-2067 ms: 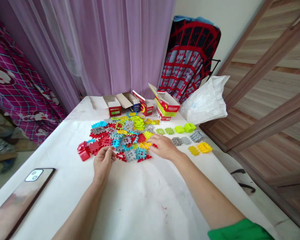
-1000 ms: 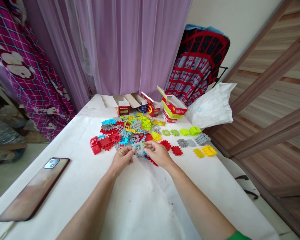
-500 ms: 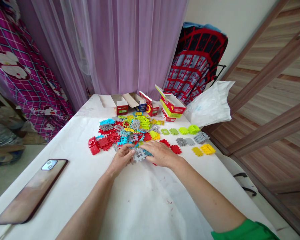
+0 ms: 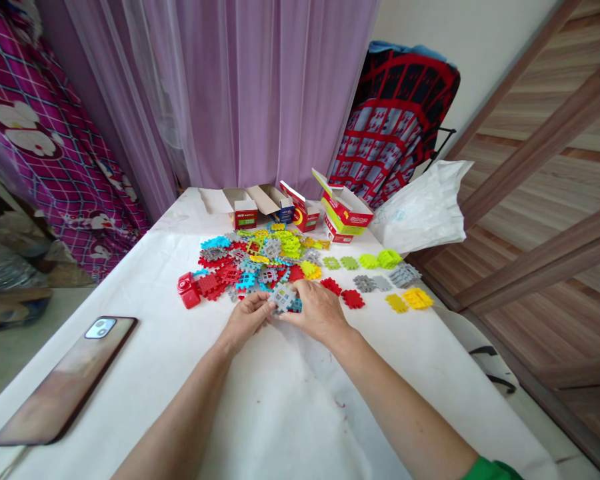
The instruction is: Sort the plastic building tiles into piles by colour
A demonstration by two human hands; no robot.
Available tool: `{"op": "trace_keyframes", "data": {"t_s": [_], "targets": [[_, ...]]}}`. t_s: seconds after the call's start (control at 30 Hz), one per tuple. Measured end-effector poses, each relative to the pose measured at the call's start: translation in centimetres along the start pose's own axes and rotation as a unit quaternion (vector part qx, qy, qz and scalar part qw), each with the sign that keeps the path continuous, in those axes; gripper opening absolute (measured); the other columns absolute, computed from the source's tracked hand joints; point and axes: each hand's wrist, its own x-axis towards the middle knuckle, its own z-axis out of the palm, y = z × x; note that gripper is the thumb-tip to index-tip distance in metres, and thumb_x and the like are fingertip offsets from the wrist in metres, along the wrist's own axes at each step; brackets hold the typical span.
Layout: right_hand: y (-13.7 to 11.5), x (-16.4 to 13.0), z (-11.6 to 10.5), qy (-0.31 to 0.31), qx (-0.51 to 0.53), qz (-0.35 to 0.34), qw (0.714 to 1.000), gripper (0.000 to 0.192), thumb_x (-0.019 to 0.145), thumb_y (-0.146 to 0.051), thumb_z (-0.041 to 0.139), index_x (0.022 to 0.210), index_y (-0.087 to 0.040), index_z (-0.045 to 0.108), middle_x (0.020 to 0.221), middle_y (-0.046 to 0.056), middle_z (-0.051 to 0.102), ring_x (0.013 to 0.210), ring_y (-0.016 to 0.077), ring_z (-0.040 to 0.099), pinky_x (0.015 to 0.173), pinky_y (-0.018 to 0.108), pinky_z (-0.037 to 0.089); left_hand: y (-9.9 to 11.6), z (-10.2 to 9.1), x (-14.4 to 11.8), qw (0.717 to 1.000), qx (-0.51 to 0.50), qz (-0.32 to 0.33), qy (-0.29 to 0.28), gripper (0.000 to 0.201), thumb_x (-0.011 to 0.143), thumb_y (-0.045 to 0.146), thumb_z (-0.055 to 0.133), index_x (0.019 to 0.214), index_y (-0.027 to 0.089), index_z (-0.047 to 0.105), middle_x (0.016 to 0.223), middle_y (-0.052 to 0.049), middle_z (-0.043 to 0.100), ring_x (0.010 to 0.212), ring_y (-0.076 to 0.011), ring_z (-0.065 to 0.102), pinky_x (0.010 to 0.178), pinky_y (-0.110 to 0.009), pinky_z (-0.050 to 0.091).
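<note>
A grey interlocking toy tile (image 4: 282, 297) with a window grid is held between my two hands at the near edge of a mixed pile. My left hand (image 4: 247, 321) pinches its left side between thumb and fingers. On the right side, my right hand (image 4: 316, 312) is closed on the same tile, its thumb below and fingers above. Part of a blue-teal tile (image 4: 297, 305) shows just behind, beside my right fingers; whether it is held too I cannot tell. Beyond the hands spreads the pile of red, blue, grey, yellow and green tiles (image 4: 230, 272).
Sorted tiles lie to the right: green (image 4: 369, 261), grey (image 4: 364, 283), yellow (image 4: 419, 298) and red (image 4: 353, 299). Open boxes (image 4: 245, 219) stand behind the pile, near a white bag (image 4: 423, 210). A red block (image 4: 189, 291) sits left; a phone (image 4: 67, 383) lies at the table's left.
The grey tile has been raised and tilted up toward me. My right hand has turned and now grips its right side, with the thumb underneath.
</note>
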Motion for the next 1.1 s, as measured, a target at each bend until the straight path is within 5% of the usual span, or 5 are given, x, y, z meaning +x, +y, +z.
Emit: {"op": "trace_keyframes", "data": {"t_s": [0.4, 0.63, 0.73, 0.9, 1.1], "targets": [[1.0, -0.1, -2.4, -0.057, -0.038, -0.153, 0.986, 0.058, 0.075, -0.027, 0.072, 0.129, -0.028, 0.051, 0.12, 0.006, 0.055, 0.11, 0.0243, 0.049, 0.089, 0.036, 0.041, -0.2, -0.1, -0.2, 0.999, 0.046, 0.003, -0.02, 0.05, 0.065, 0.058, 0.071, 0.094, 0.018, 0.062, 0.051, 0.008, 0.055, 0.039, -0.0054, 0.043, 0.038, -0.017, 0.027], [2.1, -0.3, -2.6, -0.071, -0.044, -0.139, 0.987, 0.048, 0.076, -0.027, 0.07, 0.122, -0.03, 0.059, 0.113, 0.004, 0.056, 0.102, 0.0212, 0.05, 0.084, 0.032, 0.041, -0.4, -0.3, -0.4, 0.997, 0.059, -0.001, -0.055, 0.055, 0.066, 0.061, 0.069, 0.1, 0.017, 0.065, 0.075, -0.001, 0.067, 0.049, -0.0073, 0.052, 0.039, -0.018, 0.029], [6.3, -0.5, -4.5, -0.071, -0.07, -0.085, 0.991, 0.052, 0.076, -0.032, 0.069, 0.126, -0.031, 0.057, 0.11, 0.004, 0.058, 0.1, 0.0207, 0.053, 0.082, 0.03, 0.042, -0.6, -0.5, -0.3, 0.997, 0.066, -0.003, -0.036, 0.06, 0.069, 0.065, 0.063, 0.105, 0.017, 0.065, 0.085, -0.005, 0.069, 0.055, -0.0099, 0.056, 0.038, -0.018, 0.03], [18.0, -1.1, -9.8, -0.066, -0.172, 0.058, 0.981, 0.053, 0.08, -0.03, 0.061, 0.132, -0.026, 0.054, 0.117, 0.007, 0.062, 0.107, 0.0223, 0.057, 0.086, 0.028, 0.043, -1.0, -0.5, 0.0, 0.997, 0.074, -0.008, -0.018, 0.061, 0.067, 0.067, 0.064, 0.103, 0.017, 0.064, 0.081, -0.005, 0.067, 0.056, -0.0112, 0.055, 0.037, -0.018, 0.031], [27.7, -0.8, -13.4, -0.146, -0.25, 0.148, 0.946, 0.054, 0.08, -0.025, 0.058, 0.133, -0.029, 0.053, 0.119, 0.008, 0.063, 0.108, 0.024, 0.059, 0.084, 0.031, 0.045, -1.1, -0.3, 0.0, 0.994, 0.11, -0.018, -0.001, 0.058, 0.068, 0.066, 0.065, 0.102, 0.019, 0.065, 0.079, -0.004, 0.066, 0.059, -0.0122, 0.055, 0.039, -0.018, 0.033]]}}
